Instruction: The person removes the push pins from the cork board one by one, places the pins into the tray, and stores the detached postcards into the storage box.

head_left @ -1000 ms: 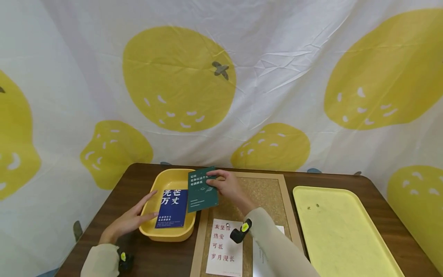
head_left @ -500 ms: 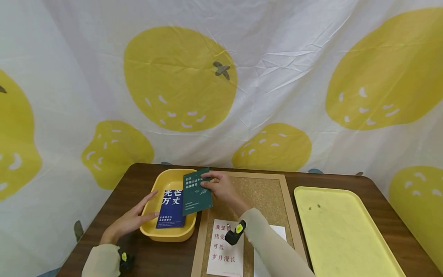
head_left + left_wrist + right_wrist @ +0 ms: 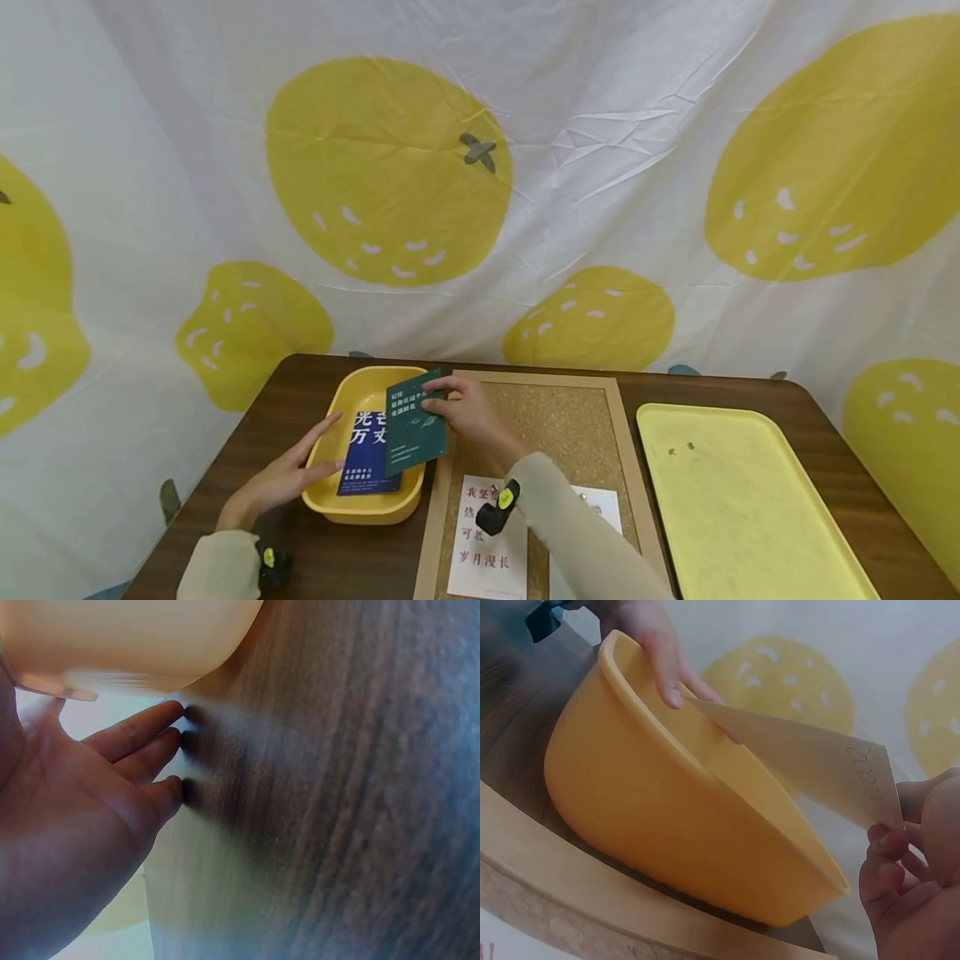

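My right hand (image 3: 471,417) pinches a dark green postcard (image 3: 415,433) with white lettering by its upper right edge. Tilted, the card overlaps the right side of a yellow basin (image 3: 330,504). A blue postcard (image 3: 366,467) with large white characters lies in the basin, its right part hidden behind the green one. In the right wrist view, the green card's pale back (image 3: 802,757) slants over the basin's rim. My left hand (image 3: 288,475) rests at the basin's left rim, fingers fairly straight. The left wrist view has several of its fingers (image 3: 139,739) extended outside the wall, tips close to the tabletop.
Right of the basin lies a wood-framed corkboard (image 3: 573,425) with a white card (image 3: 480,575) in red lettering and a second white card (image 3: 606,504). A pale yellow tray (image 3: 750,508) stands farther right with two small items (image 3: 681,448). A fruit-print cloth (image 3: 420,325) hangs behind the table.
My right hand has carried the green postcard left and slightly down, so it covers more of the blue one and the basin. The left hand stays at the rim.
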Available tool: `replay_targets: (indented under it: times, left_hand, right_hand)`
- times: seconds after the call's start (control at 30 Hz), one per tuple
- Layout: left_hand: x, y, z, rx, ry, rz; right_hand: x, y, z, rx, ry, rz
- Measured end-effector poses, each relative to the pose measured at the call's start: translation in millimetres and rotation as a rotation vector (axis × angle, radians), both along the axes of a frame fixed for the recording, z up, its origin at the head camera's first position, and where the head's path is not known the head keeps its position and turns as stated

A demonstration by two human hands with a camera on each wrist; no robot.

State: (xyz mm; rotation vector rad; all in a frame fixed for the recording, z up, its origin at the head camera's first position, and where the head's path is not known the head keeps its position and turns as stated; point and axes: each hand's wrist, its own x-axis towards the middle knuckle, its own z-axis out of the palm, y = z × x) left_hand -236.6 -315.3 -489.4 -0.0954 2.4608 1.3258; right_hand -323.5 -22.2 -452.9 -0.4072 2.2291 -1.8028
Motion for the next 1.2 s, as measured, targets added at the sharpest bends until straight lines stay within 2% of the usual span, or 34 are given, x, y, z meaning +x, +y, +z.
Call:
replay_targets:
  times: [0.17,0.37,0.73,1.2]
  left_hand:
    - [0.6,0.3,-0.1,0.003,-0.007,0.005]
    - [-0.1,-0.5,-0.6,0.004,-0.008,0.004]
    - [-1.1,-1.7,-1.7,0.006,-0.004,-0.001]
    - [-1.5,-2.7,-2.4,0.027,0.002,-0.006]
  right_hand:
    - [2.6,-8.7,0.4,-0.018,-0.022,0.015]
    - [5.6,-17.1,1.5,-0.004,0.004,0.035]
    - [6.7,-25.6,0.3,0.072,0.061,0.046]
    - [10.9,-36.4,2.0,0.222,0.069,0.067]
